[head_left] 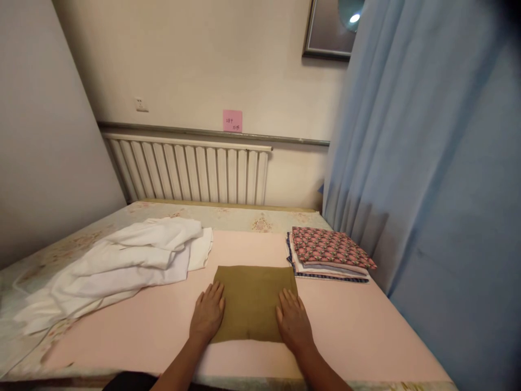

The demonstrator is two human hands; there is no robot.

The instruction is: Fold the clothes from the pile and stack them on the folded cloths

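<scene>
A folded olive-green cloth (252,304) lies flat as a near-square on a pale pink sheet (163,336). On its left edge rests my left hand (208,312), open, with the fingers laid flat and pointing away from me. My right hand (293,320) lies open on the right edge, its fingers slightly apart on the fabric. Neither hand grips the cloth. Just beyond the right hand sits a stack of folded fabrics (331,250), topped by a red patterned one.
A crumpled white cloth (134,260) spreads over the left of the bed. Underneath is a floral bed cover (260,221). A radiator (195,168) and a pink note (232,120) are at the back wall. Blue curtains (407,136) hang along the right side.
</scene>
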